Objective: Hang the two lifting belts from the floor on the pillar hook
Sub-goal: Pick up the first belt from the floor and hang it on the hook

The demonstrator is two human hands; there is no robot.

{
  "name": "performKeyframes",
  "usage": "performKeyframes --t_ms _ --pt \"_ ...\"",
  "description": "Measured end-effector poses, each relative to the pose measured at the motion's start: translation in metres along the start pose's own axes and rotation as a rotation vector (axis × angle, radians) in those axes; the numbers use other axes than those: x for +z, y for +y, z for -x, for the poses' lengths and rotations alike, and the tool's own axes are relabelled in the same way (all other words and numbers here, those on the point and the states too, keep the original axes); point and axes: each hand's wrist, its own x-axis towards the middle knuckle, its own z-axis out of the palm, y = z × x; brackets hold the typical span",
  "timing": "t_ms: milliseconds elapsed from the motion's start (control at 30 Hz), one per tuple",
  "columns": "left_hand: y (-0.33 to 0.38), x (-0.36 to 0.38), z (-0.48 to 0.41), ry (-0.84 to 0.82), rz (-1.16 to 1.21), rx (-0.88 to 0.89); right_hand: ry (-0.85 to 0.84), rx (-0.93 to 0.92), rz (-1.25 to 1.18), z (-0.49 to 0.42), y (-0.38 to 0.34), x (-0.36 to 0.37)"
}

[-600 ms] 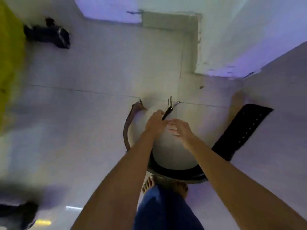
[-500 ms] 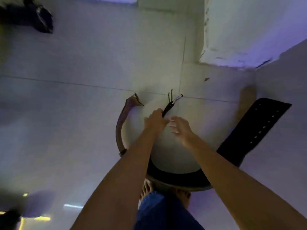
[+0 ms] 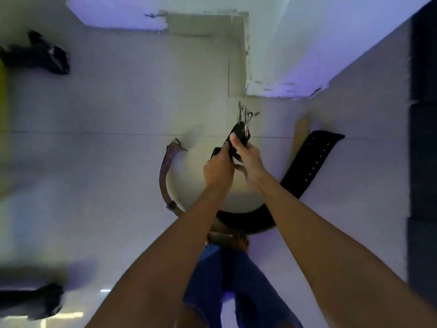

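gripping the black belt [image 3: 307, 171] buckle end [image 3: 241, 131], left hand [image 3: 218, 170] and right hand [image 3: 248, 159] clench together; strap curves rightward.

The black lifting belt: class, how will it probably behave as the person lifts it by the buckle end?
The black lifting belt keeps a broad curve on the floor, so it is probably stiff rather than floppy. Both hands, left hand and right hand, grip near the buckle, which hints at some weight. The long free end will likely swing.
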Motion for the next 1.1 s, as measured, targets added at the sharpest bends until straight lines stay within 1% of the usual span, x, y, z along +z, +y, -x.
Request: performKeyframes --t_ms 67,133,233,300,400,433,467,500,567,633,700,767,833,900,967,1033,1100 --pt "0.050 -0.054 0.035 -0.028 0.082 0.067 0.073 -0.109 0.011 0.060 -0.058 -0.003" --pt "0.100 -0.114 0.070 -0.085 0.102 0.128 0.164 -0.177 0.025 0.123 -0.120 -0.010" --pt "0.174 -0.207 0.123 -0.118 0.164 0.297 0.255 -0.270 -0.051 0.217 -0.211 -0.032" --pt "0.220 -0.264 0.152 -0.065 0.294 0.403 0.273 -0.340 -0.147 0.270 -0.266 -0.051" --pt "0.282 -0.334 0.179 0.128 0.527 0.532 0.299 -0.509 -0.166 0.343 -0.341 -0.079" --pt "0.304 -0.353 0.187 0.147 0.570 0.565 0.310 -0.561 -0.158 0.367 -0.364 -0.086" --pt "0.325 -0.371 0.196 0.114 0.603 0.586 0.312 -0.615 -0.155 0.389 -0.385 -0.093" --pt "0.346 -0.387 0.204 0.040 0.634 0.608 0.300 -0.664 -0.138 0.411 -0.406 -0.098" --pt "0.385 -0.415 0.222 -0.112 0.660 0.671 0.258 -0.760 -0.080 0.452 -0.443 -0.112" --pt "0.420 -0.438 0.243 -0.141 0.689 0.742 0.231 -0.847 -0.078 0.488 -0.476 -0.128" --pt "0.450 -0.455 0.267 -0.104 0.762 0.810 0.210 -0.917 -0.106 0.519 -0.501 -0.145" --pt "0.482 -0.468 0.291 -0.052 0.861 0.868 0.152 -1.008 -0.112 0.545 -0.524 -0.165" --pt "0.505 -0.478 0.307 -0.029 0.936 0.893 0.124 -1.077 -0.058 0.560 -0.538 -0.177" --pt "0.529 -0.485 0.323 0.023 0.955 0.925 0.095 -1.118 0.036 0.576 -0.548 -0.192" --pt "0.547 -0.490 0.337 0.060 0.995 0.943 0.092 -1.154 0.064 0.588 -0.557 -0.203" --pt "0.560 -0.491 0.347 0.091 1.071 0.942 0.126 -1.217 0.009 0.597 -0.563 -0.207" --pt "0.568 -0.489 0.358 0.095 1.114 0.927 0.149 -1.235 -0.080 0.606 -0.569 -0.208"
